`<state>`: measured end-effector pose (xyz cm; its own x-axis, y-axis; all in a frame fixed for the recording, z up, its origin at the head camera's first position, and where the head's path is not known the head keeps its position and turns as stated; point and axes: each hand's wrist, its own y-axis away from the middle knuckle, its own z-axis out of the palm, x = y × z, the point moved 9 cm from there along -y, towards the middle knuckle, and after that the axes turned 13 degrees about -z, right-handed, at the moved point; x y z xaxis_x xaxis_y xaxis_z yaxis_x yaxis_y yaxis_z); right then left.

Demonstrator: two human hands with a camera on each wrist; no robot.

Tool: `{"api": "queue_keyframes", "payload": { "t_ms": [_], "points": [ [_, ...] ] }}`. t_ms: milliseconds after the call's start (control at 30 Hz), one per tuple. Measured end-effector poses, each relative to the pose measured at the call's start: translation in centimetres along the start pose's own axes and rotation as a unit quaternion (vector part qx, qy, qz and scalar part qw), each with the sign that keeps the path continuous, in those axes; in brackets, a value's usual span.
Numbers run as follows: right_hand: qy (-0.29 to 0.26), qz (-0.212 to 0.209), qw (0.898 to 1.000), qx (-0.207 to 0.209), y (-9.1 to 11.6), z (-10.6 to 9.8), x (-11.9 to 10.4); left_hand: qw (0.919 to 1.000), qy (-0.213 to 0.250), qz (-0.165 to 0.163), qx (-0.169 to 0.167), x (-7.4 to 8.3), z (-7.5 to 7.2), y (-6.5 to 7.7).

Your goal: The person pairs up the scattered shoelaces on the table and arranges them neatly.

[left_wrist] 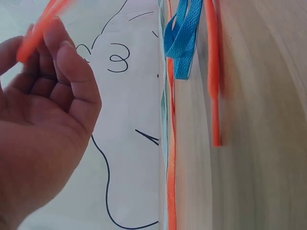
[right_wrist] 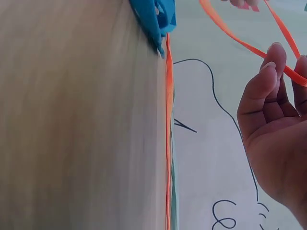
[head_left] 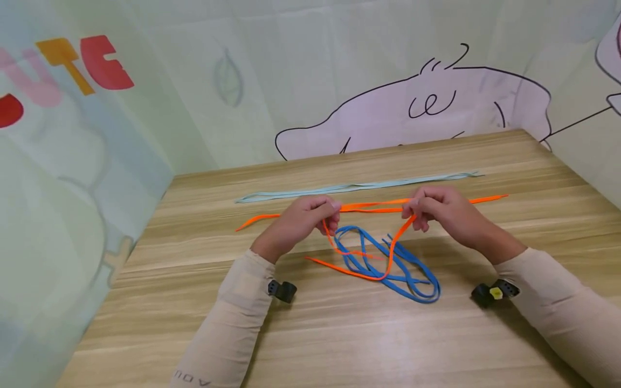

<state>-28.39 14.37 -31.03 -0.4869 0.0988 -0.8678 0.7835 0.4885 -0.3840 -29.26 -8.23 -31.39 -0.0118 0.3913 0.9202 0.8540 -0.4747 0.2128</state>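
Both hands hold an orange shoelace [head_left: 394,248] above the table. Thumb and fingers of my left hand [head_left: 312,215] pinch it on one side; those of my right hand [head_left: 436,210] pinch it on the other. A short stretch spans the gap, and both ends hang down over a loosely coiled blue shoelace [head_left: 421,299]. One dangling orange end [left_wrist: 216,120] shows in the left wrist view. Behind the hands lies another orange shoelace [head_left: 490,199], stretched lengthwise and partly hidden by them. Farther back is a folded pale blue shoelace [head_left: 349,188].
The wood-grain table [head_left: 170,323] meets a printed cloth backdrop [head_left: 218,124] at its back and left edges. Dark wrist-worn devices sit on both sleeves, the left device [head_left: 283,291] and the right device [head_left: 485,295].
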Motion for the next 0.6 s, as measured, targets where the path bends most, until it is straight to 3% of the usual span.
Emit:
{"api": "queue_keyframes", "payload": {
  "t_ms": [167,433,600],
  "points": [
    [0.004,-0.002,1.0,0.021,0.1,-0.9,0.2,0.9999,0.008,0.0,0.007,0.1,-0.2,0.1],
    [-0.026,-0.072,0.994,0.076,0.1,-1.7,-1.0,0.9985,0.043,-0.008,0.031,-0.1,-1.1,0.1],
    [-0.038,-0.084,0.992,0.087,0.1,-2.0,-1.1,0.997,0.055,-0.001,0.053,-0.2,-2.0,0.2]
  ]
}}
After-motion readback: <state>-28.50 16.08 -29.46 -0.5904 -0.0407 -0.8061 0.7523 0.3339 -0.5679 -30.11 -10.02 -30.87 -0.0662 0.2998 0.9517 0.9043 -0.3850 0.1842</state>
